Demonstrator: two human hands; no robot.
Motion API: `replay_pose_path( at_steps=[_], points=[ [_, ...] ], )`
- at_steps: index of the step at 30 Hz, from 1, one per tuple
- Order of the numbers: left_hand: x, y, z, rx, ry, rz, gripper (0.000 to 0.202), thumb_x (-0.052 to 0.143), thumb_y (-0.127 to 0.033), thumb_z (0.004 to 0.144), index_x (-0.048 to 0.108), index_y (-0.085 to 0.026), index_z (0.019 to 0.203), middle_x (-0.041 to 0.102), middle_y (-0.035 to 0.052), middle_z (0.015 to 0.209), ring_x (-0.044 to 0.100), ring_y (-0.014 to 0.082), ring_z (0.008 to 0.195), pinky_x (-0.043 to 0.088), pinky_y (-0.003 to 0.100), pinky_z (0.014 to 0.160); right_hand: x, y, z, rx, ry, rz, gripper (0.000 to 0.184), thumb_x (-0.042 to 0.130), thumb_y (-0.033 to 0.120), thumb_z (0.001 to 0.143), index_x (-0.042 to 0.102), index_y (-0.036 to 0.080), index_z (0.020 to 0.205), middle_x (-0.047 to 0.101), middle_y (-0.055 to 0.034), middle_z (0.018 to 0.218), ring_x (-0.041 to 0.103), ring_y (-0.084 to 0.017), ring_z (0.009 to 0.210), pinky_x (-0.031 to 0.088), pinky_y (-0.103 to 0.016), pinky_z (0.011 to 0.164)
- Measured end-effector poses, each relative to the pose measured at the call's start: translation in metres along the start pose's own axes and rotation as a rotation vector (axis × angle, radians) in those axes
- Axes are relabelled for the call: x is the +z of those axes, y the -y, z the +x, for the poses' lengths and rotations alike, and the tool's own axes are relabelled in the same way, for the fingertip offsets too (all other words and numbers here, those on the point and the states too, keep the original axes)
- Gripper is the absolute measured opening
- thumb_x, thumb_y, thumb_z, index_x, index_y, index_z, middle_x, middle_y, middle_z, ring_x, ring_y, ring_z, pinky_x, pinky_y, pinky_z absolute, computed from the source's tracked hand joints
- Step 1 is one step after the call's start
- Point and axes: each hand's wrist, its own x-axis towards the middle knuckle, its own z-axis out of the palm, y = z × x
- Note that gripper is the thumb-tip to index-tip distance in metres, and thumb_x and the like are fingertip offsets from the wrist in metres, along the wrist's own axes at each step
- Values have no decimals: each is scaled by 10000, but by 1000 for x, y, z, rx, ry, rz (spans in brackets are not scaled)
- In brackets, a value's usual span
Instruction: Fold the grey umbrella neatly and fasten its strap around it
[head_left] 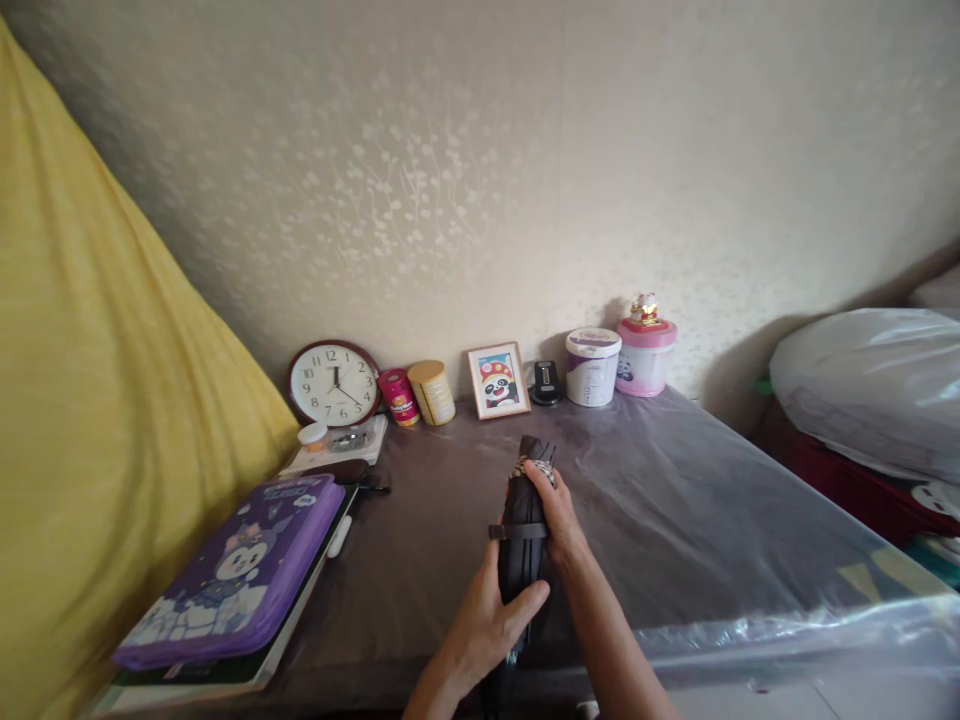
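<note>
A folded black umbrella (519, 540) lies lengthwise above the table's near middle, held in both hands. My left hand (487, 625) wraps round its lower part, thumb across the front. My right hand (555, 515) grips the upper end near the strap, fingers closed over the folds. A strap band crosses the umbrella between the two hands. The handle end is hidden below my left hand.
The table (675, 520) is covered in clear plastic. At the back stand a wall clock (334, 383), two tins (417, 395), a framed panda picture (498, 380), a white tub (592, 366) and a pink tub (646, 356). A purple case (240, 570) lies left, beside a yellow curtain (90, 420).
</note>
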Motion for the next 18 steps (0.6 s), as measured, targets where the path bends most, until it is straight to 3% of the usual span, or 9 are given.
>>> replay_pose_path(
  at_steps=[3,8,12,15,18],
  points=[
    [2,-4,9,-23,-13,17,799,622,-295,750,207,-135,1415,560,128,1235,515,252,1130,375,348,949,0,-1,0,6,10,27,350,725,432,648,564,210,865,656,11,658,617,-156,565,515,-271,546],
    [1,-2,19,38,15,-24,746,611,-264,755,257,-185,1407,556,96,1240,538,236,1082,386,341,928,2,6,-4,-1,-27,11,321,733,403,638,585,215,852,667,14,668,628,-161,594,519,-264,581],
    [1,3,23,-9,31,-128,784,635,-292,739,241,-197,1410,652,58,995,618,197,853,461,310,784,7,9,-7,18,-35,2,302,731,397,635,600,214,837,677,8,675,634,-169,607,519,-265,591],
    [2,3,23,-98,52,-236,829,636,-325,740,179,-197,1420,639,9,758,617,162,649,481,273,612,9,8,-8,39,-18,15,299,713,418,652,599,210,833,683,-2,686,633,-174,592,514,-272,566],
    [2,2,21,-150,54,-350,841,642,-348,728,172,-200,1409,609,-6,702,615,157,588,486,263,535,13,7,-11,66,10,5,306,689,452,668,604,205,828,674,-8,653,620,-179,543,492,-277,497]
  ],
)
